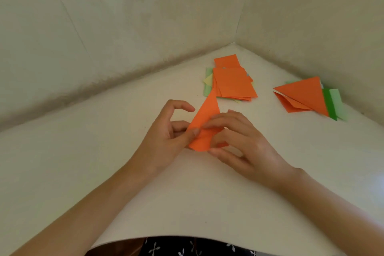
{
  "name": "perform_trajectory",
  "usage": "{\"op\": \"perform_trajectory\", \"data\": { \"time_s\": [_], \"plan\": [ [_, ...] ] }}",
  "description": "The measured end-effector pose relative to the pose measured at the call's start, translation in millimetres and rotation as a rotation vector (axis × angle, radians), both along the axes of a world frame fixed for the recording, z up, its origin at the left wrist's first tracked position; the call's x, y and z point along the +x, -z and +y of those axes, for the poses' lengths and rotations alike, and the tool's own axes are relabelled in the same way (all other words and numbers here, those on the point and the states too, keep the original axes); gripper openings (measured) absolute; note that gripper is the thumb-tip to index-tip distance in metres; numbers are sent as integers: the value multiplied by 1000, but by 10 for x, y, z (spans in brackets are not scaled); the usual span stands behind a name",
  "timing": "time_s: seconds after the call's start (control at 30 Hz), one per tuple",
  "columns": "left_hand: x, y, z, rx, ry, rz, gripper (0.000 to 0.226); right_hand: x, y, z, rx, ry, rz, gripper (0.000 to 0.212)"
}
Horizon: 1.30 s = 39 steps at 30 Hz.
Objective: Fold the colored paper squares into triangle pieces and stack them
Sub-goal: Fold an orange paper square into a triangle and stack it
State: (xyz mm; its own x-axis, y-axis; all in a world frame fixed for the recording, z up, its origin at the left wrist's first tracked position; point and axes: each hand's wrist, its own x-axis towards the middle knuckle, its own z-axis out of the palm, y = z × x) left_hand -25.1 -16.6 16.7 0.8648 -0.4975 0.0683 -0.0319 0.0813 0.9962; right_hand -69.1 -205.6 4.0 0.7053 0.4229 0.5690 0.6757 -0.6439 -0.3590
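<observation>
An orange paper square (204, 120) is held partly folded and lifted off the white table (124, 151) at the centre. My left hand (166, 131) pinches its left edge with thumb and fingers. On the paper's right side my right hand (239, 141) has its fingertips on top and its thumb below. Behind them lies a pile of unfolded squares (232, 83), orange on top, with green and yellow edges showing underneath. At the right, a stack of folded orange triangles (301, 95) rests on green pieces.
The white table sits in a corner, with pale walls (104, 27) close behind and to the right. The table's curved front edge (166, 239) is near my body, over dark patterned fabric.
</observation>
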Motion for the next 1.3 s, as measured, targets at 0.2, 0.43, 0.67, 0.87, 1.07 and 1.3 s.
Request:
{"op": "perform_trajectory", "data": {
  "time_s": [0.2,0.43,0.67,0.87,1.07,1.3],
  "plan": [
    [18,34,24,24,49,32,21,12,-20,-57,188,111,126,21],
    [38,61,65,80,183,19,25,45,-9,-93,280,142,226,23],
    [53,14,73,197,26,-150,12,-42,-73,-20,402,258,278,11],
    [21,-91,68,293,101,-135,15,-14,-119,9,495,387,378,15],
    [81,-2,58,202,-158,37,22,-50,-94,-31,218,322,-130,18],
    [35,-32,7,-9,-283,169,20,-40,37,121,0,268,-31,27]
  ]
}}
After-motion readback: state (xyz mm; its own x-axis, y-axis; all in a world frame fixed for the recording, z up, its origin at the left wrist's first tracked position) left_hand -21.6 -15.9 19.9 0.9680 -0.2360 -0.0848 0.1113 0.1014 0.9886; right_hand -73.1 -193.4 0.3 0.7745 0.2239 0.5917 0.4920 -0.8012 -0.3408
